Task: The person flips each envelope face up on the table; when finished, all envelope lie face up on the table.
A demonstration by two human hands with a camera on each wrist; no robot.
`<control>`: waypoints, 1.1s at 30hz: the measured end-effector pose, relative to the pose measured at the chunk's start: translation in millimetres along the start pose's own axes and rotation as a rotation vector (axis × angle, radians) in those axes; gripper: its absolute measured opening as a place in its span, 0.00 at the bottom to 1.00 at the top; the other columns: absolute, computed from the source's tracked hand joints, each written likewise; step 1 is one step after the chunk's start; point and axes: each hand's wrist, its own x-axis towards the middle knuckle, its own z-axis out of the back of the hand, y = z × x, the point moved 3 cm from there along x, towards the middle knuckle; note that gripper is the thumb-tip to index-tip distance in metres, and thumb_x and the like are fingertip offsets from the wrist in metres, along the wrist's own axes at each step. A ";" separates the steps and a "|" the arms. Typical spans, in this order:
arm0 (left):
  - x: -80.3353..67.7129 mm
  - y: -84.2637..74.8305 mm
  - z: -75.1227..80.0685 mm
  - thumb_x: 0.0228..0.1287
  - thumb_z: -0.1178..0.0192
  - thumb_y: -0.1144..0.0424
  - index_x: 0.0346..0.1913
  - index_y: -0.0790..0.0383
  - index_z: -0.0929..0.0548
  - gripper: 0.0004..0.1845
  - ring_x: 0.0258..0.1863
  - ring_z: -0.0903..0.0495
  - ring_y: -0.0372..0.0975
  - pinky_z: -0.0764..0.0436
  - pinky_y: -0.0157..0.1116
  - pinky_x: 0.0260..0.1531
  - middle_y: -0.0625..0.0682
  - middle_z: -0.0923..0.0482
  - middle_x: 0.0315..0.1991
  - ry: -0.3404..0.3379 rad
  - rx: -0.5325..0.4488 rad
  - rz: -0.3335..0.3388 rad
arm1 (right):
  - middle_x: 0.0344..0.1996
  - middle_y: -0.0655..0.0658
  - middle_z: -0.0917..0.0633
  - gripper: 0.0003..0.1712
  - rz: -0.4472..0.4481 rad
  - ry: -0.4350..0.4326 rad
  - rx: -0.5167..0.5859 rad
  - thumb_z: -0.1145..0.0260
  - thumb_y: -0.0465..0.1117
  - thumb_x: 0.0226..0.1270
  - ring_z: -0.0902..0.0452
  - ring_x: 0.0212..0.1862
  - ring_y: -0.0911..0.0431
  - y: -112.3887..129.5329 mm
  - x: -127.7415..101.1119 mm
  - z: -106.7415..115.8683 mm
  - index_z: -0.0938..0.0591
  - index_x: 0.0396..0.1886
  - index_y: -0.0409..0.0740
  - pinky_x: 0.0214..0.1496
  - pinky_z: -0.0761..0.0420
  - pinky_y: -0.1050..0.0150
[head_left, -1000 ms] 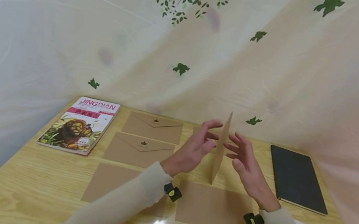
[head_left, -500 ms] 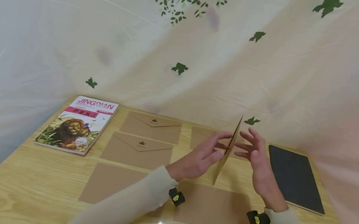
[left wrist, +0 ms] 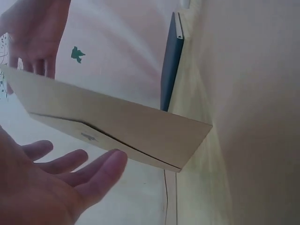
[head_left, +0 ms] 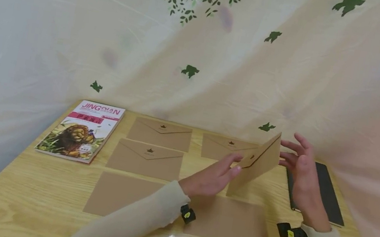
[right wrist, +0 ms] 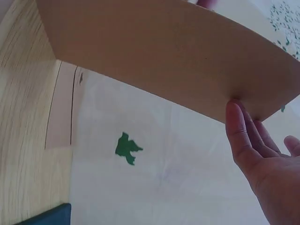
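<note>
A brown kraft envelope (head_left: 260, 169) stands tilted on edge between my two hands, its crown-marked flap turned toward the left one. My left hand (head_left: 212, 176) is beside the flap with fingers extended; in the left wrist view its fingertips and thumb reach the flap edge of the envelope (left wrist: 119, 124). The straight fingers of my right hand (head_left: 302, 183) touch the plain back near the upper corner, as the right wrist view also shows on the envelope (right wrist: 154, 58). Below lies another brown envelope (head_left: 229, 223), plain side up.
More envelopes lie flat: two with crowned flaps at left, a back one (head_left: 179, 137) and a nearer one (head_left: 166, 165), a plain one (head_left: 115, 194), and one behind (head_left: 209, 147). A lion-cover magazine (head_left: 80, 133) is far left, a black notebook (head_left: 327, 195) right. A printed curtain (head_left: 146, 64) hangs behind.
The upright envelope has tipped and turned rightward, so its flap side now shows. My right hand has moved to the right, in front of the notebook; the left hand has shifted slightly right.
</note>
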 end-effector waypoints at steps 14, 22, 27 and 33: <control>1.4 17.9 -1.6 0.75 0.73 0.42 0.72 0.61 0.47 0.33 0.62 0.33 0.44 0.34 0.42 0.60 0.58 0.38 0.67 0.048 0.037 0.165 | 0.61 0.36 0.39 0.32 -0.133 -0.080 -0.067 0.58 0.53 0.77 0.29 0.49 0.57 -19.4 -18.2 22.6 0.47 0.72 0.43 0.44 0.33 0.70; -2.5 28.9 2.2 0.73 0.76 0.38 0.72 0.61 0.47 0.37 0.62 0.34 0.45 0.36 0.43 0.61 0.56 0.37 0.67 0.045 0.049 0.226 | 0.64 0.32 0.43 0.31 -0.214 0.015 -0.299 0.67 0.50 0.78 0.42 0.60 0.51 -41.4 -29.4 22.8 0.52 0.73 0.41 0.49 0.37 0.69; -5.0 34.2 5.4 0.72 0.75 0.38 0.73 0.59 0.48 0.36 0.61 0.32 0.45 0.35 0.44 0.60 0.56 0.36 0.66 0.036 0.039 0.269 | 0.64 0.31 0.44 0.29 -0.245 0.024 -0.346 0.67 0.47 0.78 0.45 0.62 0.39 -52.6 -33.9 24.2 0.52 0.73 0.39 0.59 0.39 0.63; -8.8 36.9 9.3 0.73 0.74 0.38 0.73 0.59 0.47 0.36 0.63 0.34 0.47 0.35 0.46 0.60 0.57 0.37 0.67 0.003 0.080 0.299 | 0.65 0.27 0.46 0.31 -0.310 0.058 -0.395 0.63 0.48 0.79 0.49 0.64 0.32 -65.6 -39.6 18.7 0.54 0.73 0.39 0.55 0.45 0.32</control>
